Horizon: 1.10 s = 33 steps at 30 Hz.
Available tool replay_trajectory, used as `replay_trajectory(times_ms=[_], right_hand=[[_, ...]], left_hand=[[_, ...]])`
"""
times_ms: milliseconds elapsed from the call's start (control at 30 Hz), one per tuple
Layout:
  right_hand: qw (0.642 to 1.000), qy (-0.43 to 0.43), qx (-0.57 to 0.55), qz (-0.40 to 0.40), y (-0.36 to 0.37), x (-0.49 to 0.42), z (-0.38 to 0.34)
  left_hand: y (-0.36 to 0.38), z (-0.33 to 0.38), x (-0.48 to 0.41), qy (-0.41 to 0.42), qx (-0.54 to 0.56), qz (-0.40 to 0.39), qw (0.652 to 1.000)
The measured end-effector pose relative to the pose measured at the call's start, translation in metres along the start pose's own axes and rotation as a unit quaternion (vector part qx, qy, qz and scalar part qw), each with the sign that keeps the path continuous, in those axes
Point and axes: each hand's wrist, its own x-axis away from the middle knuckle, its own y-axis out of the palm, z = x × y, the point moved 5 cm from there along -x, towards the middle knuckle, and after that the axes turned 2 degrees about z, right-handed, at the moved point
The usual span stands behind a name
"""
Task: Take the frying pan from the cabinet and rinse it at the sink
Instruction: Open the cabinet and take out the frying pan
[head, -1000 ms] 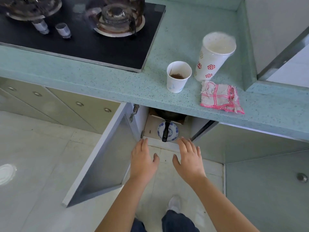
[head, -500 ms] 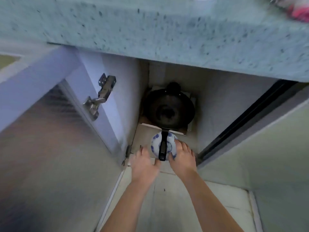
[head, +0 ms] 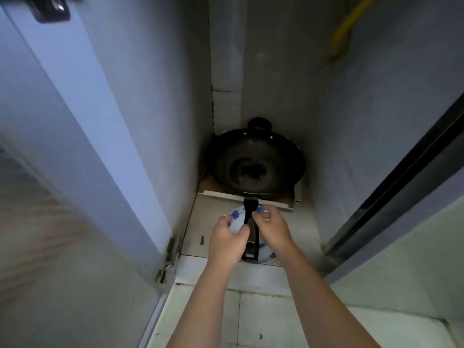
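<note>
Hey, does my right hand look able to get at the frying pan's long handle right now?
Likely yes: the right hand is right beside the long handle, above the blue-and-white dish, with nothing between them.

Directly under the grip we see a white plate with blue spots, its rim showing on either side and on our near side. Just beyond the grip lies a flat sheet of brown cardboard with a pale front edge. A little left of the grip we spot a small dark screw, and farther left, slightly nearer, a metal hinge. High above the grip and off to the right, well apart, a yellow hose runs down the back wall. Nearer to us than the grip lie pale floor tiles.
</note>
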Motion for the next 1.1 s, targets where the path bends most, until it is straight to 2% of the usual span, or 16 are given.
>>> replay_trajectory(times_ms=[133, 233, 333, 533, 700, 1100], right_hand=[[0.991, 0.059, -0.121, -0.001, 0.014, -0.013, 0.01], [0.983, 0.085, -0.162, -0.018, 0.022, -0.019, 0.019], [0.972, 0.125, -0.196, -0.034, 0.023, -0.026, 0.019], [0.932, 0.176, -0.305, -0.088, 0.035, -0.021, 0.018], [0.928, 0.184, -0.307, -0.106, 0.034, -0.026, 0.018], [0.884, 0.255, -0.358, -0.163, 0.042, -0.038, 0.025]], left_hand=[[0.013, -0.018, -0.011, -0.02, 0.029, -0.028, 0.999], [0.022, -0.025, -0.015, -0.011, 0.024, -0.054, 0.998], [0.03, -0.03, -0.014, -0.04, 0.058, -0.078, 0.994], [0.033, -0.03, -0.015, -0.047, 0.114, -0.057, 0.991], [0.039, -0.03, -0.02, -0.026, 0.121, -0.048, 0.991], [0.044, -0.034, -0.033, -0.018, 0.105, -0.055, 0.993]])
